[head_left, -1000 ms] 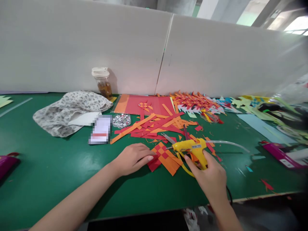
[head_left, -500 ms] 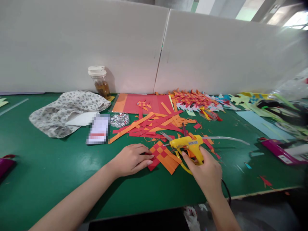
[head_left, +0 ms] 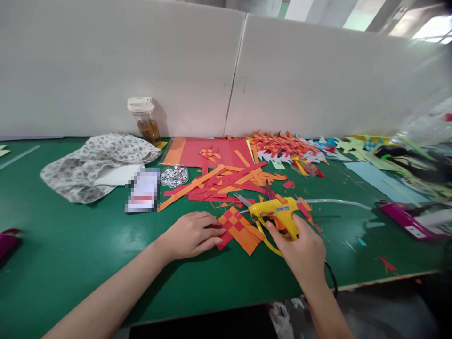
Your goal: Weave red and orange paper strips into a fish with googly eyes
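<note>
One red-and-orange paper weave (head_left: 234,220) sits checkered, strip ends (head_left: 248,243) apparently untrimmed, left hand (head_left: 192,236) touching it, finger grip unclear, right hand (head_left: 308,249) wrapped round a yellow hot-glue gun (head_left: 274,208)!

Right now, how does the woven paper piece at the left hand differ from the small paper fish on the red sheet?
The woven piece looks larger and lies nearer; the fish looks smaller and lies farther back, on the red sheet. The left hand touches the woven piece, while no hand touches the fish. The fish shows an eye; no eye shows on the woven piece. Both have red and orange checks.
</note>
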`<state>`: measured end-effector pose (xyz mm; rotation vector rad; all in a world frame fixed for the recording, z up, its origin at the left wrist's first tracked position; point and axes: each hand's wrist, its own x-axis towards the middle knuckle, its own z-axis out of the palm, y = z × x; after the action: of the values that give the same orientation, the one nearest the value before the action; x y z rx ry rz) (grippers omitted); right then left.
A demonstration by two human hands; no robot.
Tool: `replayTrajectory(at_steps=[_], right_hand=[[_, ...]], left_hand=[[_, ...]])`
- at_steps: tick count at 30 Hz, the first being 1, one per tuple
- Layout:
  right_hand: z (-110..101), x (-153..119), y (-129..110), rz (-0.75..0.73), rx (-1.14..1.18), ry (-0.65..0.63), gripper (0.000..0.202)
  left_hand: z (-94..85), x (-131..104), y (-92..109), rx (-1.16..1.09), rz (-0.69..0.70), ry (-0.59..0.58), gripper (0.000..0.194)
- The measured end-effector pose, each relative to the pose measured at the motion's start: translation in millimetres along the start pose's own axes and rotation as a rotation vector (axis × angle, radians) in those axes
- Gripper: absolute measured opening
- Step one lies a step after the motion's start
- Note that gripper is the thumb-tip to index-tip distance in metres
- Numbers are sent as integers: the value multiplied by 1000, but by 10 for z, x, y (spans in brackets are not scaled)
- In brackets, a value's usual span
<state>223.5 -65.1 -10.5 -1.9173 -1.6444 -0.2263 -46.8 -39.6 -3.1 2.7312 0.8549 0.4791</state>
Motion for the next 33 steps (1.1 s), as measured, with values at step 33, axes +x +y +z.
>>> replayTrajectory(at_steps=[33], right_hand=[[-161,16,178,98,80,80,40]], left_hand=[[183,466,285,34,-354,-10,46]])
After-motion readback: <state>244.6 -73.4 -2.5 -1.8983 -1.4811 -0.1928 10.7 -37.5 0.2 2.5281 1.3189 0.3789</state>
